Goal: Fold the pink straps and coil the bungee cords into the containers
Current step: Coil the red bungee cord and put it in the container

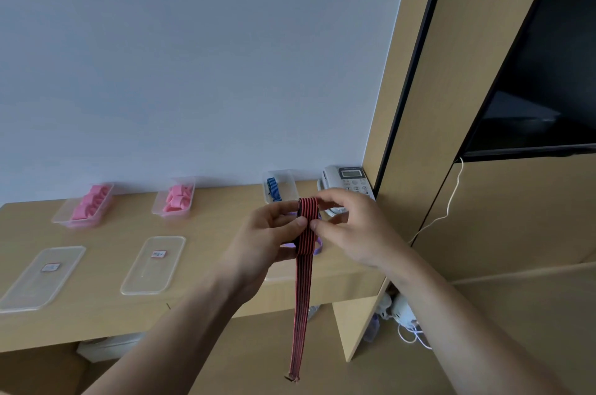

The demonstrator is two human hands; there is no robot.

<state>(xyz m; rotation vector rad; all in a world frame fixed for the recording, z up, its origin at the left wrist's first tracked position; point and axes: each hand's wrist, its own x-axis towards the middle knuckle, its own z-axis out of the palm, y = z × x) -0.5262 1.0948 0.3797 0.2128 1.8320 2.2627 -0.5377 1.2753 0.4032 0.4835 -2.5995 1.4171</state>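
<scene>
A flat red-and-black striped bungee cord (303, 285) is held up above the desk's front edge. Its top is looped over my left hand (264, 239), whose thumb pinches it. My right hand (348, 227) pinches the loop's top and side with fingertips. The cord's long tail hangs straight down below the desk edge. A purple cord (317, 246) shows just behind the red one. Two clear containers (69, 215) (190, 201) hold folded pink straps at the back. A third container (288, 188) holds a coiled blue striped cord.
Two clear lids (29, 288) (142, 278) with labels lie on the wooden desk (209, 233). A white telephone (350, 183) stands at the back right corner. A wood panel with a dark screen (548, 72) rises on the right. White cables lie on the floor.
</scene>
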